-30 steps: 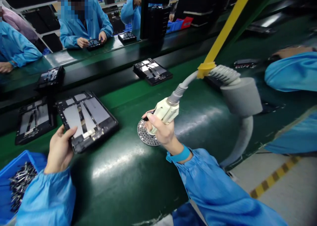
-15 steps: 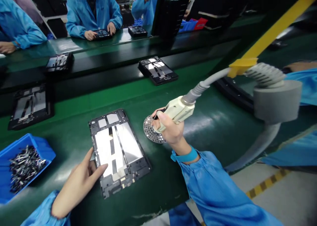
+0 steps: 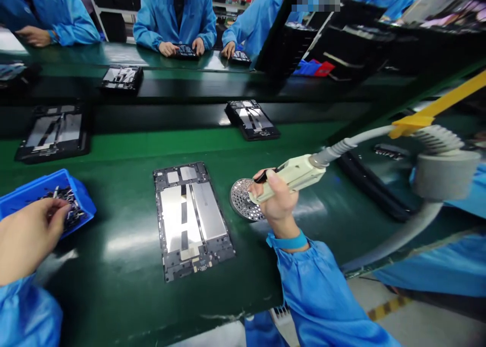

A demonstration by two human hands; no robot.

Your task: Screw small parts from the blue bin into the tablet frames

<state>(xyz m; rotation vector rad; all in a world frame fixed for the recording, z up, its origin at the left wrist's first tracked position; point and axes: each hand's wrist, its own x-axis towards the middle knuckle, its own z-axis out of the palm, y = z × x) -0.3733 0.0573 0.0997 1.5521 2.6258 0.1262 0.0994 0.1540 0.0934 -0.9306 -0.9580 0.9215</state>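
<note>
A tablet back frame lies flat on the green belt in front of me, with nothing touching it. My right hand is closed round a cream electric screwdriver, whose tip points down at a round perforated screw plate. A grey hose runs from the tool up to a yellow hanger. My left hand reaches over the edge of a blue bin holding several small metal parts. Its fingers are curled at the parts; what they hold I cannot make out.
Other tablet frames lie on the far belt. People in blue coats work along the far side. A grey foam-wrapped hose loop hangs at the right, near another person's blue sleeve.
My left hand pulled the tablet frame over in front of me, let go of it, and moved left to the blue bin. My right hand stayed on the screwdriver at the screw plate.
</note>
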